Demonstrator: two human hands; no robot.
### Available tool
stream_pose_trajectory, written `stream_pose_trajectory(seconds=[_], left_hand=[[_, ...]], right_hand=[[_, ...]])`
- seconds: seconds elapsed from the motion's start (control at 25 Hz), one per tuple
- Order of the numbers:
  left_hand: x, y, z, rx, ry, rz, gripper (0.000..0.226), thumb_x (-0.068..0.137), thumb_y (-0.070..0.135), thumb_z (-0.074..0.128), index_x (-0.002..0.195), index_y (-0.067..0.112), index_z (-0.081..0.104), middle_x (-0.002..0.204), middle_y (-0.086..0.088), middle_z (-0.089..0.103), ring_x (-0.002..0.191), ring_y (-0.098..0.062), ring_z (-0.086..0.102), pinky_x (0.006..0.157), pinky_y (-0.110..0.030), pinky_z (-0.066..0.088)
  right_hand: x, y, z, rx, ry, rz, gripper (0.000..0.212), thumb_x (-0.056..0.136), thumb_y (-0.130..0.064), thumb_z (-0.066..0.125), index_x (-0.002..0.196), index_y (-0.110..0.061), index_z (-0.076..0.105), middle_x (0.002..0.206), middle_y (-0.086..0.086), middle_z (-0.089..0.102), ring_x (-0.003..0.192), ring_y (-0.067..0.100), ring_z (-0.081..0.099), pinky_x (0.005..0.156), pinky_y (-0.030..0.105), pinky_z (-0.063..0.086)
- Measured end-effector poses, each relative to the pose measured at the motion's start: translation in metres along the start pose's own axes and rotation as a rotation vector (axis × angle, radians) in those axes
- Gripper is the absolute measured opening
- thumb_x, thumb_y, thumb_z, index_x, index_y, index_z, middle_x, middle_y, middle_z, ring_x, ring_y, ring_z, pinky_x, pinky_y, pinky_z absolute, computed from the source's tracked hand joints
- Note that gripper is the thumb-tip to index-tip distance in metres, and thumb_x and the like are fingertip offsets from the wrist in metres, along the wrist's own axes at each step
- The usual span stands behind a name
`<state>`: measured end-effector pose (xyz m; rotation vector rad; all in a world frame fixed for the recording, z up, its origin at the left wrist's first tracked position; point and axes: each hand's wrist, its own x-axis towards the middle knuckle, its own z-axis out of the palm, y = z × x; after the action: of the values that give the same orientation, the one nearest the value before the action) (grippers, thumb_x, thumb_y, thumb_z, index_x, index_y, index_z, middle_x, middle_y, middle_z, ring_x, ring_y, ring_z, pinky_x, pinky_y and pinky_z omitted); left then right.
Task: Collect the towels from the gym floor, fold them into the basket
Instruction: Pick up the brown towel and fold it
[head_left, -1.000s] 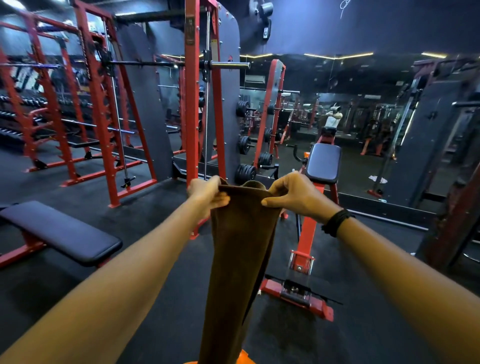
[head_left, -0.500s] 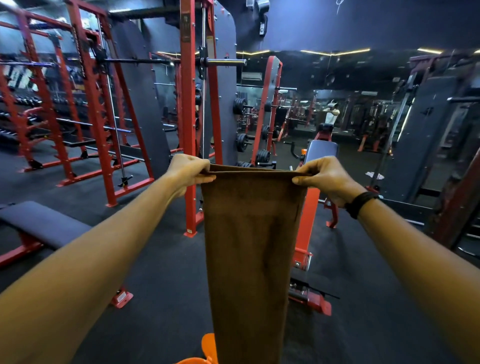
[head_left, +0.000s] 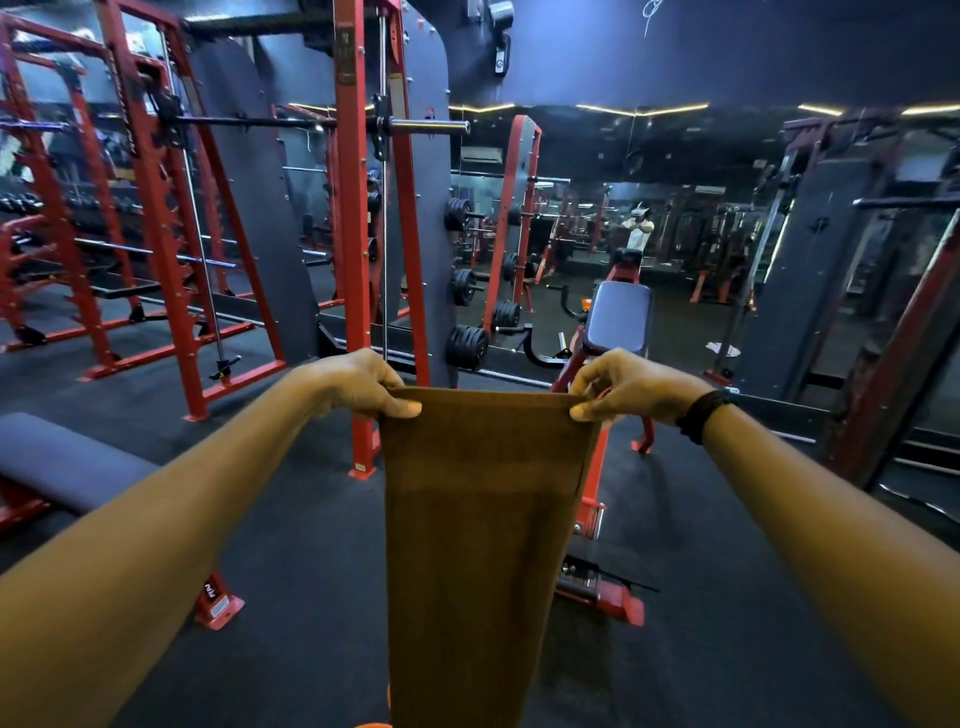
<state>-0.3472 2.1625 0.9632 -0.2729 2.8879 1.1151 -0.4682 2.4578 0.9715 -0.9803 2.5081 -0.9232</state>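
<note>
- Since a second ago the hands have drawn apart, spreading the brown towel (head_left: 483, 519) flat.
- Left hand (head_left: 358, 384) and right hand (head_left: 623, 387) each pinch a top corner; the towel hangs between the arms, above the gym floor (head_left: 291, 571).
- It looks soft, light and limp; the corners seem the best hold for folding.

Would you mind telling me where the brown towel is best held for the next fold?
Probably keep it by its two top corners, from the outer sides. The left hand and right hand each pinch one corner of the towel, so its top edge runs taut and level and the rest hangs flat and straight, ready to be doubled over.
</note>
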Motion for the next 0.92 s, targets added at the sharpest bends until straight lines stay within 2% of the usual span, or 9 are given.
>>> stream_pose_trajectory(seconds=[0.08,0.16,0.28,0.36,0.52,0.6,0.72,0.84,0.92], left_hand=[[-0.005,0.002,-0.008,-0.367,0.108,0.122,0.022,0.082,0.025,0.071,0.103,0.018,0.066,0.098,-0.001,0.068,0.091,-0.015,0.063,0.077,-0.028,0.051],[-0.006,-0.006,-0.017,-0.766,0.048,0.212,0.068,0.062,0.041,0.086,0.121,0.026,0.055,0.112,0.002,0.068,0.103,-0.016,0.065,0.086,-0.035,0.052],[-0.013,-0.027,0.021,-0.483,-0.211,0.082,0.099,0.049,0.046,0.088,0.135,0.030,0.041,0.116,0.013,0.057,0.108,-0.012,0.057,0.093,-0.036,0.047],[-0.011,-0.038,0.040,-0.495,-0.199,-0.015,0.112,0.033,0.049,0.093,0.131,0.030,0.041,0.114,0.011,0.055,0.110,-0.016,0.053,0.099,-0.042,0.045],[-0.015,-0.037,0.027,-0.828,-0.048,0.120,0.089,0.036,0.056,0.091,0.114,0.024,0.061,0.113,-0.002,0.069,0.108,-0.023,0.063,0.085,-0.038,0.050],[-0.020,-0.034,0.023,-0.659,-0.147,0.076,0.079,0.046,0.053,0.087,0.112,0.020,0.059,0.106,0.002,0.069,0.105,-0.018,0.063,0.089,-0.034,0.047],[-0.021,-0.043,0.041,-0.428,-0.161,0.009,0.075,0.050,0.050,0.086,0.110,0.008,0.066,0.105,-0.006,0.072,0.098,-0.018,0.068,0.076,-0.027,0.051],[-0.021,-0.039,0.039,-0.821,0.052,0.052,0.050,0.069,0.035,0.076,0.111,0.012,0.065,0.108,-0.007,0.069,0.111,-0.028,0.060,0.083,-0.037,0.048],[-0.020,-0.033,0.022,-0.779,-0.037,0.043,0.072,0.057,0.044,0.086,0.118,0.019,0.057,0.115,-0.001,0.065,0.113,-0.025,0.058,0.092,-0.041,0.046]], right_hand=[[0.001,-0.009,-0.010,0.321,0.141,-0.134,0.022,0.079,-0.009,0.071,0.100,-0.009,0.065,0.094,0.008,0.068,0.087,0.018,0.066,0.072,0.029,0.059],[0.007,-0.014,-0.017,0.775,0.235,-0.208,0.047,0.075,-0.017,0.070,0.120,-0.015,0.057,0.113,0.006,0.067,0.106,0.024,0.064,0.081,0.037,0.058],[0.009,-0.003,0.028,0.686,-0.030,-0.034,0.053,0.071,-0.020,0.072,0.121,-0.021,0.057,0.120,0.000,0.065,0.110,0.021,0.063,0.087,0.040,0.056],[0.009,0.005,0.049,0.595,-0.109,0.056,0.048,0.067,-0.017,0.075,0.113,-0.020,0.060,0.115,0.000,0.067,0.104,0.017,0.065,0.084,0.035,0.055],[0.007,-0.003,0.025,0.923,0.142,-0.007,0.023,0.082,-0.017,0.064,0.105,-0.014,0.063,0.104,0.005,0.069,0.101,0.020,0.065,0.077,0.032,0.054],[0.004,0.005,0.025,0.975,0.070,0.001,0.033,0.078,-0.028,0.065,0.110,-0.019,0.062,0.109,0.004,0.068,0.108,0.026,0.061,0.080,0.042,0.051],[-0.001,0.029,0.059,0.629,-0.238,0.162,0.053,0.067,-0.024,0.076,0.117,-0.017,0.061,0.117,0.007,0.066,0.105,0.024,0.064,0.091,0.051,0.052],[0.003,0.030,0.050,0.787,0.021,0.096,0.060,0.070,-0.027,0.074,0.125,-0.011,0.057,0.117,0.008,0.065,0.113,0.028,0.059,0.096,0.042,0.051],[0.006,0.025,0.034,0.944,0.024,0.018,0.063,0.072,-0.034,0.075,0.128,-0.014,0.055,0.125,0.007,0.063,0.123,0.030,0.054,0.098,0.045,0.049]])
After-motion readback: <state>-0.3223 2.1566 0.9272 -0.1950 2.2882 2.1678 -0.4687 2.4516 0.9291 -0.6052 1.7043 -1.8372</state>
